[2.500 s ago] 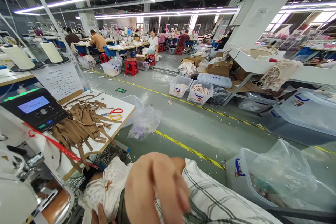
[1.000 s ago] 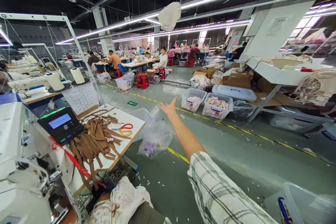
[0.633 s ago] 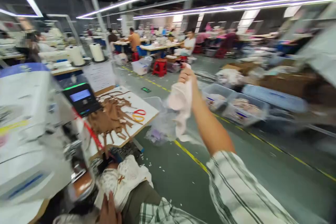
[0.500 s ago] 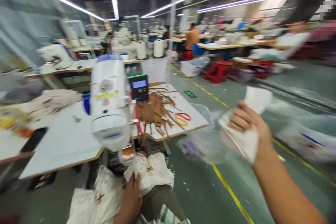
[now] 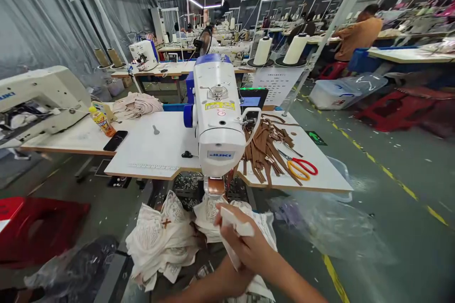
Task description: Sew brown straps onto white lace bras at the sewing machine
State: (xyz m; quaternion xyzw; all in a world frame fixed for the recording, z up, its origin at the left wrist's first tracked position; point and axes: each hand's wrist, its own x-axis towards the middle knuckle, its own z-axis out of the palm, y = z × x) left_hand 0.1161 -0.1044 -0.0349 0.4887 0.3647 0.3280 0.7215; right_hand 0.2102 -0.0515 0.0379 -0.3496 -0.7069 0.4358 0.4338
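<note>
The right hand (image 5: pixel 253 245) grips white cloth (image 5: pixel 242 227), likely for control, beside the left hand (image 5: pixel 232 275) (whose state I cannot tell).

There are two near white cones (image 5: pixel 262 51), one phone (image 5: pixel 115 140), one pair of scissors (image 5: pixel 294 161)

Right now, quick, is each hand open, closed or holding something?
Left hand: partly hidden by the right; grip cannot be told.
Right hand: closed, holding a bunched white fabric piece.

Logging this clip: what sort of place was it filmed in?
Most likely a garment factory: a sewing machine in the middle, thread cones behind it and a heap of white lace garments in front.
</note>
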